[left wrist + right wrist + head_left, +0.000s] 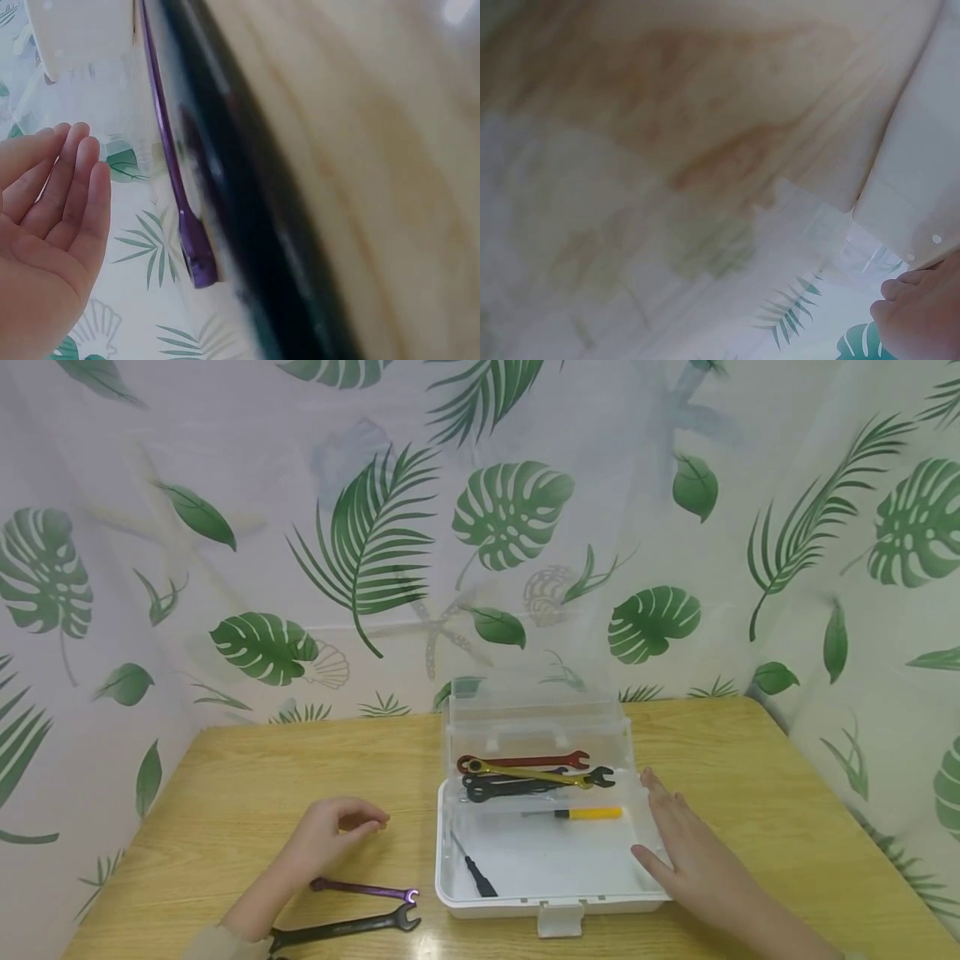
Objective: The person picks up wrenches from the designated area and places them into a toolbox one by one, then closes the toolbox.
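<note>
My left hand hovers over the table left of the box, its fingers loosely bent with nothing in them. Just below it lie a small purple wrench and a larger black wrench. The right hand lies with straight fingers along the right side of a white toolbox, thumb over its rim. Inside the box are a black-handled screwdriver and a yellow-handled one. Toward the back, a red wrench, a gold wrench and black wrenches lie together.
The clear lid stands raised at the back of the box. A white latch hangs at its front. Wooden table surface extends to both sides, and a leaf-patterned curtain hangs behind.
</note>
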A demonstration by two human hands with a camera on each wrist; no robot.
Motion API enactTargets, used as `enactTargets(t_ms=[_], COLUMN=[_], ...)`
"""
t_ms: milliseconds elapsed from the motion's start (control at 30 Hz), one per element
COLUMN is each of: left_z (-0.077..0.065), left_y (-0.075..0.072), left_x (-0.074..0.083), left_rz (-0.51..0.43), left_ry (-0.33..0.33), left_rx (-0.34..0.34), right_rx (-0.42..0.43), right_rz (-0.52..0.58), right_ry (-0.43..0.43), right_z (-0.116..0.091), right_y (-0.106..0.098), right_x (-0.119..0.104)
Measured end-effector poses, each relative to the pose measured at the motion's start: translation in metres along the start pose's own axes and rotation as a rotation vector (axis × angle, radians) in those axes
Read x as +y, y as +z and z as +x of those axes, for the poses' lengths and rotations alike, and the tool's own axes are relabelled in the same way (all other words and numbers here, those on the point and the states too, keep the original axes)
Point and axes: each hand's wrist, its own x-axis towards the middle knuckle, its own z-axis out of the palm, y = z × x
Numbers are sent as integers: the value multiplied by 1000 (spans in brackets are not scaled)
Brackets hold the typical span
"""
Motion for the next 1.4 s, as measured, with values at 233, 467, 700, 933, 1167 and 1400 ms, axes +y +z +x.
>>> enactTargets(t_ms=[233, 467, 700, 933, 1167, 1400], left_z=[-6, -15, -21, -24, -29, -30], left_y=[-1, -3, -4, -4, -4, -3], left_x=[-2, -3, -10, -14, -15, -18], left_rz=[3, 17, 9, 22, 48, 88], left_ry=[-6, -48, -38, -59, -41, 13], left_rx=[3, -45, -122, -182, -195, -202], right_rx=[-8, -5, 9, -5, -8, -16], right_rz=[12, 11, 12, 35, 28, 25], right_ry=[8, 7, -11, 0, 5, 13], right_z=[0, 0, -3, -2, -2, -1], right_y=[0, 0, -1, -1, -1, -1], right_x=[0, -1, -1, 0, 0, -1])
